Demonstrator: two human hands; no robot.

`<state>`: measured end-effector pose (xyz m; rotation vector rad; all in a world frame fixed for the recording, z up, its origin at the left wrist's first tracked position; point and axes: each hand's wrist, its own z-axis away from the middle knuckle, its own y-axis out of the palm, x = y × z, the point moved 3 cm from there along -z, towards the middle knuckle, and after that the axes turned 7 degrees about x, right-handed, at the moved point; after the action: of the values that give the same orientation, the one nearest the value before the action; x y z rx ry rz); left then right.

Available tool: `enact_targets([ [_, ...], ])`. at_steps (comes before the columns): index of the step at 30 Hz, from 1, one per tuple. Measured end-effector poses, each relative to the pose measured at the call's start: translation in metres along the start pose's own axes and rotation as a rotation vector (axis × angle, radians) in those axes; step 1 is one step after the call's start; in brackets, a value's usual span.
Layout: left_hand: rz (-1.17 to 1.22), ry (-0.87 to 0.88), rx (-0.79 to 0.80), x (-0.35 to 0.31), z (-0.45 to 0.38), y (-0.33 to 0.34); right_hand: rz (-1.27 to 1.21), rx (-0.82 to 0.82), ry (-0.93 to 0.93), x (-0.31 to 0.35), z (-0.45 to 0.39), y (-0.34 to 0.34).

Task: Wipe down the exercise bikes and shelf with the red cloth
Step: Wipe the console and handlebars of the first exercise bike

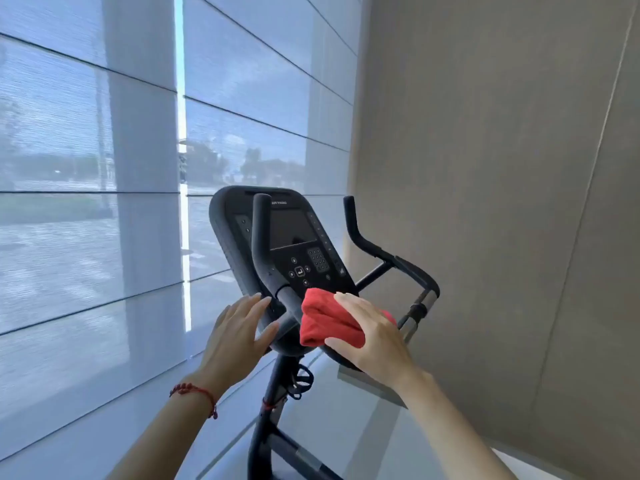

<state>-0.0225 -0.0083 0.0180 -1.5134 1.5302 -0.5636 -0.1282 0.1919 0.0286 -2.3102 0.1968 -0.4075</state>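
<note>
A black exercise bike stands in front of me, its console (294,237) with a dark screen and keypad tilted toward me. My right hand (372,332) holds a bunched red cloth (327,322) against the console's lower edge, just below the keypad. My left hand (239,327) rests with spread fingers on the console's lower left side, beside the left handlebar (261,237). The right handlebar (391,258) curves off to the right of the cloth. The bike's post (273,393) runs down between my forearms.
A wide window with translucent blinds (104,202) fills the left and back. A beige panelled wall (502,202) closes in on the right, close to the right handlebar. A pale floor (346,420) shows under the bike.
</note>
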Motion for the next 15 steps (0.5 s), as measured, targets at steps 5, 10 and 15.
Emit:
enact_targets([
  [5,0.021,0.031,-0.063,0.009,-0.024,0.011,0.106,0.086,-0.065,-0.009,-0.016,0.013],
  [10,0.048,0.027,-0.122,0.018,-0.031,0.015,0.197,0.095,-0.124,-0.013,-0.018,0.022],
  [15,0.053,0.016,-0.128,0.023,-0.039,0.011,0.205,-0.031,-0.145,-0.011,-0.018,0.027],
])
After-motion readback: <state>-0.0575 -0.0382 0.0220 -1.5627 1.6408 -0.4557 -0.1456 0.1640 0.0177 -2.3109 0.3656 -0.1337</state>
